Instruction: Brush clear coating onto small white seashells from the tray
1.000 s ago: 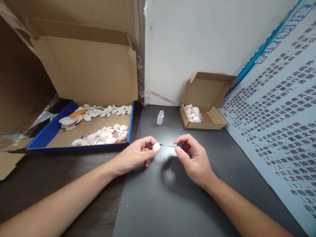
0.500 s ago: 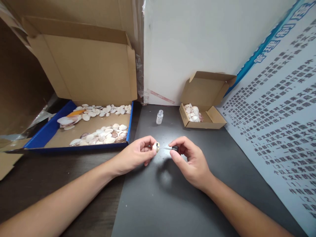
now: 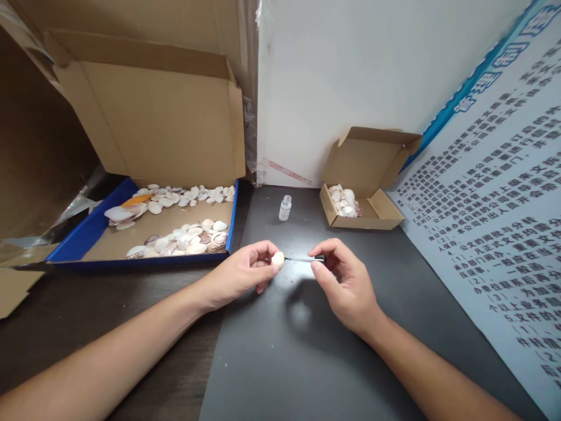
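My left hand (image 3: 245, 270) pinches a small whitish shell (image 3: 277, 261) between thumb and fingers above the dark mat. From the right, my right hand (image 3: 348, 286) grips the black cap of a thin applicator brush (image 3: 302, 259), its stem level and its dark tip at the shell's right edge. Whether the tip touches the shell I cannot tell. Behind the hands an uncapped small glass bottle (image 3: 285, 208) with a white label stands upright on the mat.
At the left lies an open blue-edged cardboard box (image 3: 127, 231) with several shells. A smaller open carton (image 3: 368, 222) at the back right holds more shells. A white panel (image 3: 350, 70) rises behind, and a printed board (image 3: 495, 193) stands at the right.
My right hand has moved slightly right and up with the brush, whose tip has shifted from the shell's face to its right edge. The shell has turned a little in my left hand.
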A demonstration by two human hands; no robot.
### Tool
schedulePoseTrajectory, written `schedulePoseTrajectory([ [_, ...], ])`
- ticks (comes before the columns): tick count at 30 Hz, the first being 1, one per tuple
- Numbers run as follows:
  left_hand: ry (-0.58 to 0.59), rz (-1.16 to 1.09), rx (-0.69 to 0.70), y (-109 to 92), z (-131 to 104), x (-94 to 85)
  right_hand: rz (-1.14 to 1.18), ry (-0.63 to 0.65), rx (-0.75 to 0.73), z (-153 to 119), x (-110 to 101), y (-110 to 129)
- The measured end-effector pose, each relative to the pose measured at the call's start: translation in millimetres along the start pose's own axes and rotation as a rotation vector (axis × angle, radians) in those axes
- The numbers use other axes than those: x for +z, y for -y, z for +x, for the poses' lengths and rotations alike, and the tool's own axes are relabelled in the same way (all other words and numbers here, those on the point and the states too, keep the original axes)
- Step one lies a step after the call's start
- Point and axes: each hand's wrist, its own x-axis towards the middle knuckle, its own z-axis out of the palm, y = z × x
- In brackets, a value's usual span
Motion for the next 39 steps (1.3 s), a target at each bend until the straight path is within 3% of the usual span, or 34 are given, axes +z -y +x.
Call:
schedulePoseTrajectory([
  [6, -0.01, -0.008, -0.009, -2.1, -0.7, 1.7, 0.0, 0.065, 0.009, -0.9, 1.5, 1.2],
  [12, -0.003, -0.001, -0.01, -0.8, -1.2, -0.2, -0.004, 0.004, 0.037, 0.5, -0.1, 0.5],
  [17, 0.011, -0.004, 0.005, 1.0, -1.3, -1.1, 0.001, 0.072, 0.04, -0.7, 0.6, -0.2],
  [22, 0.001, -0.014, 0.002, 1.8, -0.7, -0.8, -0.02, -0.007, 0.069, 0.9, -0.4, -2.3],
  [28, 0.014, -0.013, 0.005, 2.7, -0.5, -1.9, 0.023, 0.088, 0.054, -0.1, 1.3, -0.8],
  [33, 0.013, -0.024, 0.004, 1.9, -0.7, -1.8, 0.003, 0.016, 0.072, 2.0, 0.8, -1.3],
  [39, 0.022, -0.028, 0.001, 2.4, -0.3, -1.4, 0.052, 0.11, 0.052, -0.6, 1.5, -0.3],
])
